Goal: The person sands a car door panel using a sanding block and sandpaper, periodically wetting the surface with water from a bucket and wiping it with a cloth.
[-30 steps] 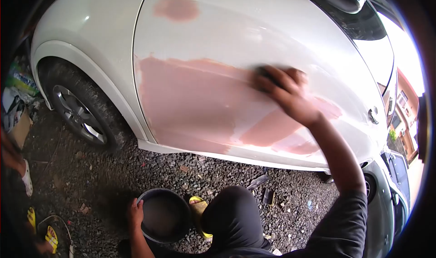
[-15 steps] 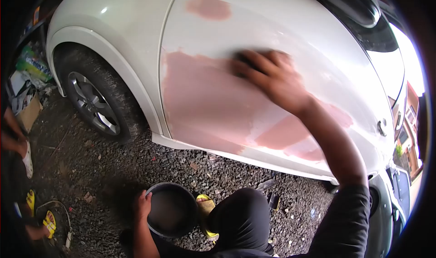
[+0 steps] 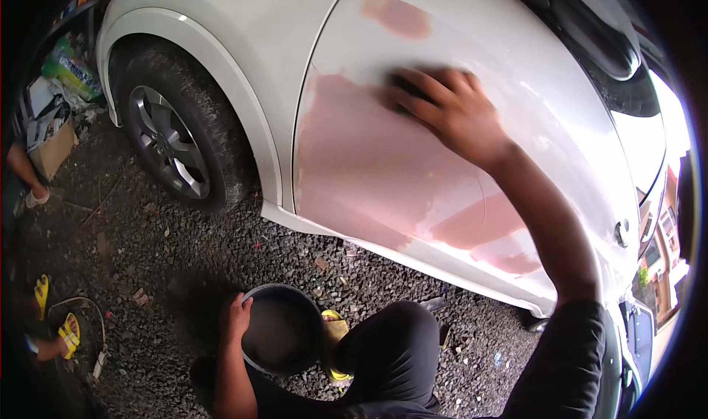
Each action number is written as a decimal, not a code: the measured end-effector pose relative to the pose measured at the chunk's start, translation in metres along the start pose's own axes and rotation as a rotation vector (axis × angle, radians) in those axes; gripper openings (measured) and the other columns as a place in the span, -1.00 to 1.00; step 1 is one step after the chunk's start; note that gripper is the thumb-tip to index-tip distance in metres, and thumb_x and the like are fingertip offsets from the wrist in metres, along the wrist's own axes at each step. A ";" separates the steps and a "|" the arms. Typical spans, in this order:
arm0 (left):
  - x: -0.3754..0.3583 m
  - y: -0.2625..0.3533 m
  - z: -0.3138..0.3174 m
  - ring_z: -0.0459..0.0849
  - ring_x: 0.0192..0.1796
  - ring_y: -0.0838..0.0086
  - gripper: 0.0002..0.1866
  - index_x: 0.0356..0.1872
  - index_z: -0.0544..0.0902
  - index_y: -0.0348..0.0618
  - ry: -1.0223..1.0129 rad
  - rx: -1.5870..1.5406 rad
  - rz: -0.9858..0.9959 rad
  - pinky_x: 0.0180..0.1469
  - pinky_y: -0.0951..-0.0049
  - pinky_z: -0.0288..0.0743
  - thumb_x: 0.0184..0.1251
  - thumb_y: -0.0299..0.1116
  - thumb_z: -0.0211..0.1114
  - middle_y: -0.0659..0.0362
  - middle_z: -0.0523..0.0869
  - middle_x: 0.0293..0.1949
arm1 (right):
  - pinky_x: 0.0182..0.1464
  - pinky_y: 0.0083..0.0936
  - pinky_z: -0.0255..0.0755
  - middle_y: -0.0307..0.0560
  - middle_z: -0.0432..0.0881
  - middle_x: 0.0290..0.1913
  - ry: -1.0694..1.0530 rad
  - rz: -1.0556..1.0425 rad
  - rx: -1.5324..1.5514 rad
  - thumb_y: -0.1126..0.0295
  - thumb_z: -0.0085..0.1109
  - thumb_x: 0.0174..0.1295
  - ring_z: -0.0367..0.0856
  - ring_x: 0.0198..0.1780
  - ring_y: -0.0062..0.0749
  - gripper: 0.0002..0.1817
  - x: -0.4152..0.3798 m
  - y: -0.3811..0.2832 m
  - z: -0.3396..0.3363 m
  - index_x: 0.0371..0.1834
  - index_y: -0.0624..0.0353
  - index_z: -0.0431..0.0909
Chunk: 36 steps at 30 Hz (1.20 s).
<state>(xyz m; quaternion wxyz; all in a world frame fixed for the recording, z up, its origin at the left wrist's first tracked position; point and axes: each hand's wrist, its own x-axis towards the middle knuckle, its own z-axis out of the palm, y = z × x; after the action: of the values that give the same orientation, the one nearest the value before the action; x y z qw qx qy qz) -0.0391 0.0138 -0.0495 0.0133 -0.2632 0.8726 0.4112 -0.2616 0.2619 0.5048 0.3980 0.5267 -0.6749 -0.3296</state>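
Note:
My right hand (image 3: 457, 109) is closed around a dark block (image 3: 413, 91), blurred by motion, and presses it to the white car door (image 3: 516, 116). The block lies near the upper edge of a large pinkish patch (image 3: 361, 153) on the door. A smaller pinkish patch (image 3: 397, 15) shows higher up. Down by my knee, my left hand (image 3: 236, 316) grips the rim of a round black basin (image 3: 282, 330) on the gravel. What the basin holds is too dark to make out.
The front wheel (image 3: 177, 131) stands left of the door. At the left edge are another person's feet in yellow sandals (image 3: 68, 336), a cable (image 3: 102, 338) and a cardboard box (image 3: 53, 147). Gravel (image 3: 214, 249) covers the ground below the car.
The view has shifted, so the car and wheel appear further right. My right hand has moved slightly left relative to the door patches, still holding the block. My left hand stays on the basin rim.

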 end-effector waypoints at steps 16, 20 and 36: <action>0.001 -0.004 -0.003 0.62 0.30 -0.04 -0.51 0.26 0.65 -0.16 -0.003 0.024 0.019 0.32 0.06 0.50 0.55 -0.02 0.24 -0.09 0.70 0.24 | 0.41 -0.15 0.38 -0.26 0.39 0.52 -0.184 0.033 -0.066 0.29 0.20 0.34 0.45 0.37 -0.18 -0.53 -0.077 0.012 -0.009 0.34 -0.30 0.59; -0.005 -0.001 0.002 0.56 0.34 -0.08 -0.60 0.22 0.65 -0.12 0.256 0.096 0.262 0.33 0.04 0.47 0.48 -0.16 0.32 -0.03 0.65 0.29 | 0.38 -0.05 0.39 -0.19 0.43 0.49 -0.253 0.201 0.036 0.27 0.29 0.29 0.47 0.33 -0.12 -0.50 -0.171 0.011 -0.046 0.33 -0.20 0.58; -0.009 -0.039 0.152 0.60 0.24 -0.08 -0.72 0.00 0.70 -0.12 -0.547 0.479 0.099 0.38 -0.03 0.44 0.32 -0.30 0.26 -0.11 0.67 0.11 | 0.34 -0.04 0.48 -0.13 0.62 0.25 -0.728 -0.182 1.303 0.06 0.34 0.32 0.54 0.32 -0.06 -0.52 -0.026 -0.291 0.018 0.25 -0.03 0.59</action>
<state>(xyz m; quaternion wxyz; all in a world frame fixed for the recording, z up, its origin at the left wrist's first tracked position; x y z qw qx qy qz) -0.0421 0.1073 -0.1755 0.2872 -0.0903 0.9201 0.2506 -0.1438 0.2215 0.2400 -0.2714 0.5670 -0.7762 -0.0482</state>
